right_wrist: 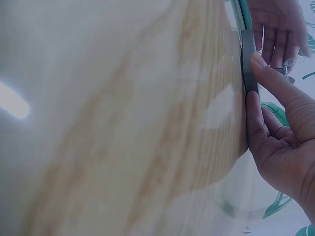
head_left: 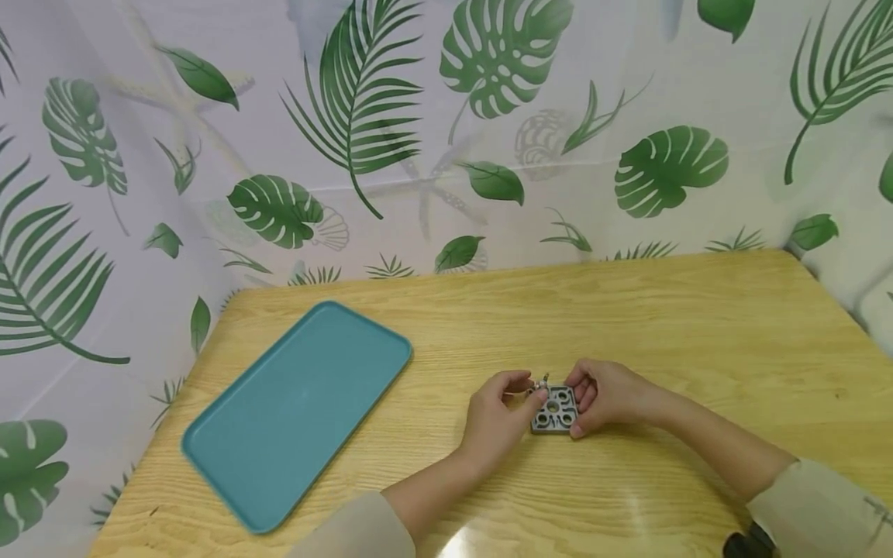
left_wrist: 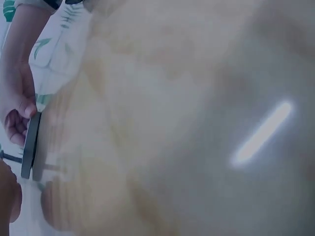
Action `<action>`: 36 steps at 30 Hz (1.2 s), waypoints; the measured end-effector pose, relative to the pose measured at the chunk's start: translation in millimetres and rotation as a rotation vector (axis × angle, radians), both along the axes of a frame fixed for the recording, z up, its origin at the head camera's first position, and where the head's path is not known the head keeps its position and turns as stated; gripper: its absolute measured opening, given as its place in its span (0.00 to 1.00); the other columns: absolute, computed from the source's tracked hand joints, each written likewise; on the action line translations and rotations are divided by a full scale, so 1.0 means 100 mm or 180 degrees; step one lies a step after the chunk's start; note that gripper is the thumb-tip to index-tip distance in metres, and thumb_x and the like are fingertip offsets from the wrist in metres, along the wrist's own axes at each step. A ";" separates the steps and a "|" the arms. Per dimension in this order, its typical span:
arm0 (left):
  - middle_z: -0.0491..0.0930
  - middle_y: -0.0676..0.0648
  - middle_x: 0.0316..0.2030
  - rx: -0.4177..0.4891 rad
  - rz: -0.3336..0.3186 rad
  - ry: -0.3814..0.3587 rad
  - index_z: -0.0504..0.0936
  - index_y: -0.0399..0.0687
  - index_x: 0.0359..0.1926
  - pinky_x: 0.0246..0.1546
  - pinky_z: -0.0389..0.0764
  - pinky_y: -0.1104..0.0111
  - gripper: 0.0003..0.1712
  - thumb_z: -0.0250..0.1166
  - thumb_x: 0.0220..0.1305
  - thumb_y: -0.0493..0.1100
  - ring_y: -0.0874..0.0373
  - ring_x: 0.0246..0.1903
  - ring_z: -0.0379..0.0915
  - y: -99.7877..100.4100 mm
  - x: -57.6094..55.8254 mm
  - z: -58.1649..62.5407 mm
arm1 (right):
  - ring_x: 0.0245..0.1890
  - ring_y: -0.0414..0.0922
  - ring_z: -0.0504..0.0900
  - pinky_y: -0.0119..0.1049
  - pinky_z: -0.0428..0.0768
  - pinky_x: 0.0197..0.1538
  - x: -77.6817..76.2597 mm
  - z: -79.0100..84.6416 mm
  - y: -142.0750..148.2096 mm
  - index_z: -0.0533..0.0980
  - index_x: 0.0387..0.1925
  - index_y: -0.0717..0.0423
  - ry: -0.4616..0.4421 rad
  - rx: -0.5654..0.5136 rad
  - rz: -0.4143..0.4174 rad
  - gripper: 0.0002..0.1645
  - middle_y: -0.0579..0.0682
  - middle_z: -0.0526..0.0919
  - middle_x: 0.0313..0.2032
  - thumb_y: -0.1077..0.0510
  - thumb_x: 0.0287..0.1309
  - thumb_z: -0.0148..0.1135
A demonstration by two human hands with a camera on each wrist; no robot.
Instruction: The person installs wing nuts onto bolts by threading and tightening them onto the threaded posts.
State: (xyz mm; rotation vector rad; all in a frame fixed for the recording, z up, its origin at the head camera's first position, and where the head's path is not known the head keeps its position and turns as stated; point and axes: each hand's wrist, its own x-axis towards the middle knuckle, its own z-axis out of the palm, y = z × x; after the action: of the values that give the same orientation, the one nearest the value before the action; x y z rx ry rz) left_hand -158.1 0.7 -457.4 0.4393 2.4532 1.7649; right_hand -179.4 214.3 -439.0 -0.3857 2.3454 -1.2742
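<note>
A grey square metal plate with round recesses (head_left: 555,412) is right of the teal rectangular tray (head_left: 300,418) on the yellowish wooden worktop (head_left: 698,333). The right hand's (head_left: 611,394) grip pinches its edge; the left hand's (head_left: 497,415) pinches a small silver winged screw (head_left: 544,381) at its tray-side corner.

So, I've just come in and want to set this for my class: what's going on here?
A person is working with both hands on a squarish metal plate with round holes. The right hand holds it by its right edge. The left hand appears to pinch a small metal piece standing up at the plate's far left corner. A blue-green tray lies on the wooden table to the left, apart from both hands.
</note>
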 end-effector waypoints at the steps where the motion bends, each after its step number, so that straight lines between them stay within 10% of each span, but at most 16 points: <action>1: 0.81 0.49 0.44 0.0024 0.0046 0.0066 0.77 0.41 0.52 0.46 0.77 0.70 0.23 0.64 0.62 0.51 0.59 0.45 0.76 0.01 0.02 -0.01 | 0.32 0.44 0.76 0.30 0.79 0.35 0.00 0.00 0.00 0.70 0.43 0.70 0.0010 0.0010 -0.0001 0.37 0.54 0.76 0.32 0.62 0.30 0.81; 10: 0.83 0.47 0.40 0.0220 0.0207 0.0635 0.80 0.38 0.45 0.47 0.79 0.66 0.16 0.67 0.60 0.44 0.57 0.42 0.79 0.06 0.05 -0.09 | 0.32 0.44 0.76 0.30 0.79 0.34 0.00 -0.01 0.01 0.70 0.44 0.70 0.0034 0.0020 0.0012 0.38 0.53 0.76 0.33 0.61 0.31 0.81; 23: 0.85 0.48 0.36 0.0200 0.0053 0.0497 0.84 0.42 0.38 0.40 0.79 0.76 0.08 0.61 0.64 0.41 0.65 0.38 0.79 0.05 -0.11 -0.11 | 0.32 0.44 0.76 0.30 0.78 0.34 -0.01 -0.04 0.01 0.70 0.44 0.70 0.0007 -0.0006 0.0005 0.38 0.53 0.76 0.32 0.61 0.31 0.81; 36: 0.82 0.41 0.45 -0.0087 -0.1952 -0.0683 0.81 0.35 0.47 0.48 0.76 0.74 0.13 0.53 0.70 0.38 0.67 0.43 0.75 -0.13 -0.79 0.04 | 0.32 0.44 0.76 0.30 0.78 0.35 0.00 -0.01 0.00 0.70 0.44 0.70 0.0002 0.0000 0.0007 0.38 0.54 0.76 0.33 0.60 0.31 0.81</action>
State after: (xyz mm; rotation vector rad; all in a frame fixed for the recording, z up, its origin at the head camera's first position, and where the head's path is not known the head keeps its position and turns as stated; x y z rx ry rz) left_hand -237.3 -11.9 -453.6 0.8392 1.9102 1.4273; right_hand -179.5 214.4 -440.1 -0.3889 2.3449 -1.2733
